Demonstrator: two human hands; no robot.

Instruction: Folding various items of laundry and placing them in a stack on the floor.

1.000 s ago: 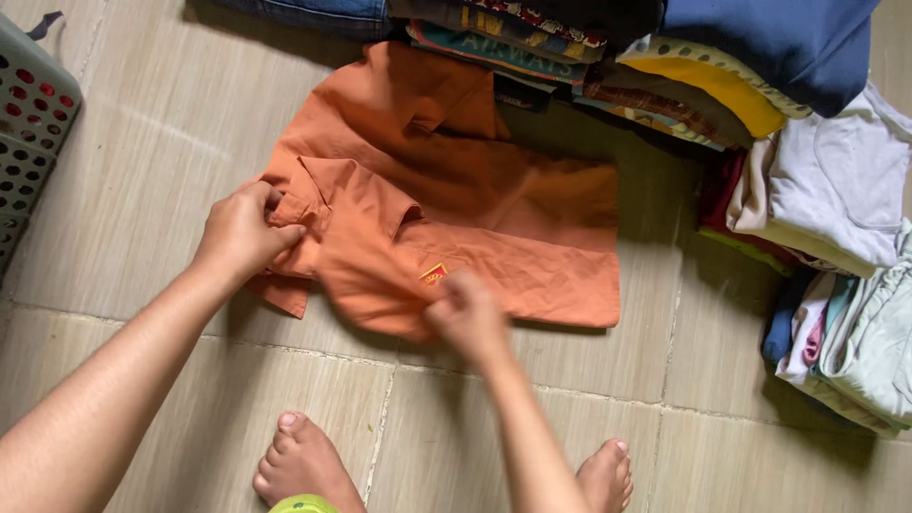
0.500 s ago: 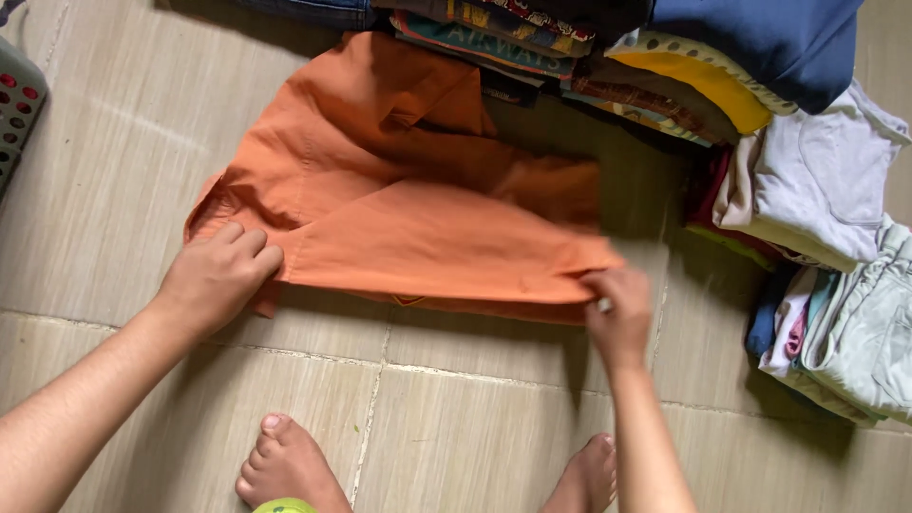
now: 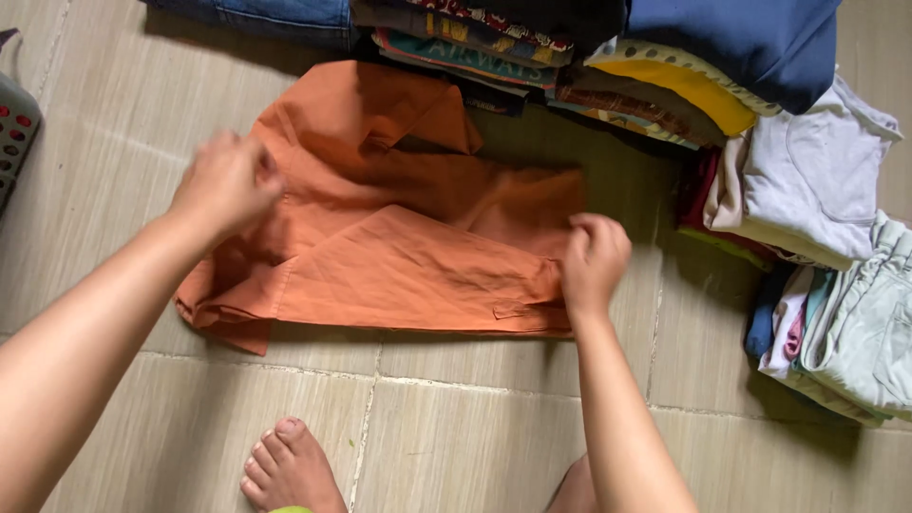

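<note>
My left hand (image 3: 226, 182) blurred, over left part of orange shirt (image 3: 399, 247); my right hand (image 3: 593, 255) curled at shirt's right edge, fingers closed on fabric; shirt lies partly folded on tiled floor (image 3: 475, 427); folded clothes stacks (image 3: 684, 85) along top and right; bare foot (image 3: 290, 470) below; basket (image 3: 14, 133) at far left.

The shirt (image 3: 399, 237) is plain orange. Beyond it lie blue jeans (image 3: 275, 13), a teal striped garment (image 3: 456, 55) and a dark patterned one (image 3: 494, 21). To its right sit a yellow garment (image 3: 693, 87), a navy one (image 3: 750, 38) and a pale lilac one (image 3: 807, 180). The floor (image 3: 475, 437) is beige, streaked tile.
</note>
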